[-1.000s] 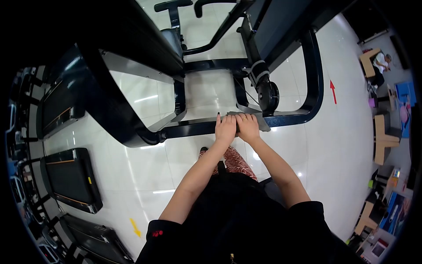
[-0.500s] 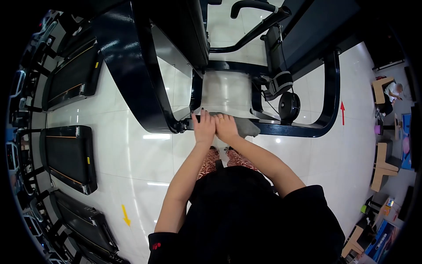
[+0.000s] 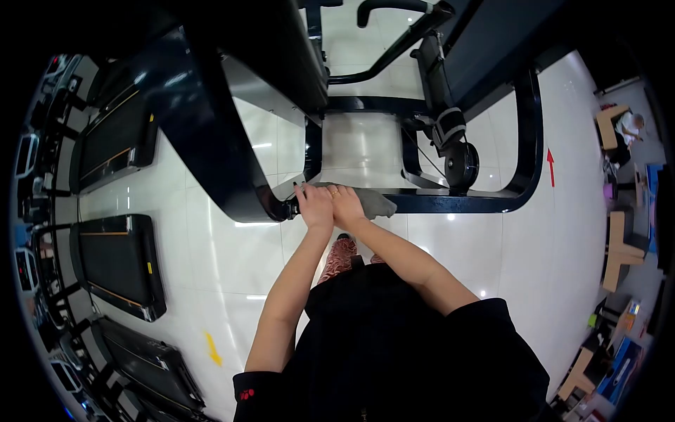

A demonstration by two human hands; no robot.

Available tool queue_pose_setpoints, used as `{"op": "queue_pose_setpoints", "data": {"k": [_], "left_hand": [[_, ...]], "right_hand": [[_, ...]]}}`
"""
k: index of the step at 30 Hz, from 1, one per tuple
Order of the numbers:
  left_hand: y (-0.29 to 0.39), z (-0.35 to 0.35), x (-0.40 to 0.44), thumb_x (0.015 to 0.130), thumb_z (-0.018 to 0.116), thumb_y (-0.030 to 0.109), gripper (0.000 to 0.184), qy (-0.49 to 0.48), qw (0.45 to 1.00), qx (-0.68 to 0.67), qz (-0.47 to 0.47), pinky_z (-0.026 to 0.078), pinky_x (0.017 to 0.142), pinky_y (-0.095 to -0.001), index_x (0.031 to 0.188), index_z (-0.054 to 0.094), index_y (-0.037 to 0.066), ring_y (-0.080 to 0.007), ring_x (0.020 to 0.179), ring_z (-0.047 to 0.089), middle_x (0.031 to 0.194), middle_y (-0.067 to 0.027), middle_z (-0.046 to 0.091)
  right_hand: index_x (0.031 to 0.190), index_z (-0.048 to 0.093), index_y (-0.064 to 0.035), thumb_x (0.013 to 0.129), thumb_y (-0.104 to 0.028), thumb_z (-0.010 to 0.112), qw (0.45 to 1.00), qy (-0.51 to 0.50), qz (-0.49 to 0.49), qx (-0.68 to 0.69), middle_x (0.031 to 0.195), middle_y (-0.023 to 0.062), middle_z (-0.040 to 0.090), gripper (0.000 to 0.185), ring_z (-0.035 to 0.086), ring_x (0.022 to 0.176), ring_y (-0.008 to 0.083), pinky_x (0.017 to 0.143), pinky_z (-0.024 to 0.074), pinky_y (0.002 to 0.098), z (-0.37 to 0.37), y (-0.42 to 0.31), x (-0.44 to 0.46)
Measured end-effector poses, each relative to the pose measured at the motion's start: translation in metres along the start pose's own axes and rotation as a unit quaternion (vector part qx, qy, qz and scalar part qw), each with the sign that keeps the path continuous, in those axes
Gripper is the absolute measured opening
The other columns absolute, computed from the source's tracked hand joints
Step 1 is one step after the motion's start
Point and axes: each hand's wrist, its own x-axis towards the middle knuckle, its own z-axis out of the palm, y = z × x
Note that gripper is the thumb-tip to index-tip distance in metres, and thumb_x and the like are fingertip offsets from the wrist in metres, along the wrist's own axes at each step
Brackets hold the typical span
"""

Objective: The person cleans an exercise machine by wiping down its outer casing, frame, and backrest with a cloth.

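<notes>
A grey cloth (image 3: pixel 380 204) lies over the low black frame bar (image 3: pixel 450 204) of a gym machine. My left hand (image 3: pixel 316 207) rests on the cloth near the bar's left end, its fingers bent over the far side. Right beside it, touching it, my right hand (image 3: pixel 346 205) presses on the same cloth, with a ring on one finger. The cloth's loose end sticks out to the right of my right hand. What lies under my palms is hidden.
Thick black uprights (image 3: pixel 204 119) rise on the left of the machine, and a round black pulley (image 3: pixel 462 166) sits beyond the bar. Treadmills (image 3: pixel 112 260) line the left side. Far right, a person (image 3: pixel 628 130) is near wooden furniture (image 3: pixel 617 250).
Both my hands have slid left along the bar with the cloth, closer to its left corner. My view has shifted slightly, and my legs show in a different stance.
</notes>
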Motion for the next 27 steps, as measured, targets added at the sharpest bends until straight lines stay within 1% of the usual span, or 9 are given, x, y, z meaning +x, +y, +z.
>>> {"op": "queue_pose_setpoints", "data": {"k": [3,7,9,11,12,19,21,24,27], "left_hand": [[0.001,-0.001,0.003,0.089,0.04,0.021,0.028,-0.034,0.999,-0.019,-0.011,0.012,0.106,-0.0499,0.106,0.057,0.009,-0.0256,0.122,0.037,0.117,-0.011,0.054],[0.002,-0.003,0.0,0.089,0.039,0.021,0.025,-0.047,0.998,-0.05,-0.009,0.011,0.106,-0.0503,0.107,0.053,0.009,-0.0256,0.122,0.037,0.118,-0.0132,0.053],[0.006,0.0,0.0,0.089,0.04,0.022,0.025,-0.055,0.997,-0.052,0.001,0.011,0.106,-0.0502,0.108,0.05,0.01,-0.0257,0.123,0.036,0.118,-0.0128,0.053],[0.015,0.004,0.003,0.083,0.047,0.024,0.029,-0.056,0.997,-0.048,0.008,0.012,0.105,-0.0517,0.107,0.048,0.007,-0.0264,0.122,0.036,0.117,-0.0146,0.051],[0.02,0.002,0.003,0.083,0.047,0.024,0.029,-0.055,0.997,-0.049,0.012,0.012,0.105,-0.0517,0.107,0.048,0.007,-0.0264,0.122,0.036,0.117,-0.0146,0.051],[0.054,-0.019,0.004,0.085,0.045,0.023,0.028,-0.065,0.997,-0.037,0.018,0.013,0.105,-0.0506,0.107,0.048,0.007,-0.026,0.123,0.035,0.12,-0.0131,0.049],[0.064,-0.024,0.003,0.085,0.044,0.022,0.027,-0.064,0.997,-0.038,0.019,0.014,0.105,-0.0502,0.107,0.048,0.007,-0.0259,0.123,0.035,0.121,-0.0128,0.049],[0.079,-0.031,0.005,0.085,0.044,0.021,0.027,-0.082,0.995,-0.047,0.025,0.015,0.105,-0.0499,0.107,0.049,0.006,-0.026,0.121,0.036,0.123,-0.0126,0.048],[0.095,-0.032,0.004,0.085,0.045,0.021,0.029,-0.084,0.994,-0.065,0.04,0.017,0.104,-0.0486,0.108,0.049,0.006,-0.026,0.12,0.037,0.126,-0.0124,0.046]], "right_hand": [[0.112,0.05,-0.006,0.071,-0.023,0.059,1.0,0.001,0.004,0.016,0.102,0.0085,0.052,0.046,0.048,0.1,0.0238,0.087,0.0355,0.0344,-0.004,0.002,-0.002],[0.113,0.05,-0.0053,0.069,-0.019,0.06,1.0,0.002,0.01,0.011,0.104,0.0083,0.052,0.047,0.048,0.101,0.0234,0.087,0.0355,0.0338,-0.013,0.006,-0.009],[0.114,0.049,-0.0043,0.068,-0.016,0.061,1.0,0.023,0.002,0.007,0.105,0.0085,0.053,0.049,0.048,0.101,0.0233,0.088,0.0353,0.0336,-0.017,0.01,-0.013],[0.114,0.049,-0.0038,0.068,-0.015,0.061,1.0,0.017,0.011,0.012,0.105,0.0085,0.053,0.049,0.048,0.101,0.0232,0.088,0.0353,0.0336,-0.022,0.014,-0.017],[0.114,0.049,-0.0034,0.067,-0.015,0.061,1.0,0.012,0.015,0.018,0.105,0.0085,0.053,0.049,0.048,0.101,0.0231,0.088,0.0353,0.0335,-0.023,0.018,-0.02],[0.112,0.05,-0.004,0.067,-0.018,0.061,1.0,-0.008,0.029,0.001,0.107,0.0082,0.053,0.049,0.049,0.101,0.0232,0.088,0.0348,0.0332,-0.028,0.045,-0.039],[0.111,0.051,-0.0049,0.069,-0.02,0.06,0.999,0.026,0.035,0.007,0.107,0.0081,0.053,0.045,0.048,0.102,0.0228,0.088,0.0346,0.0332,-0.029,0.052,-0.046],[0.11,0.051,-0.0048,0.07,-0.022,0.058,0.999,0.019,0.043,-0.008,0.107,0.0088,0.054,0.044,0.048,0.103,0.0228,0.089,0.0343,0.0339,-0.032,0.065,-0.055],[0.11,0.051,-0.0037,0.068,-0.019,0.06,0.998,0.028,0.055,-0.006,0.106,0.0099,0.054,0.045,0.048,0.103,0.0237,0.09,0.034,0.035,-0.039,0.076,-0.065]]}}
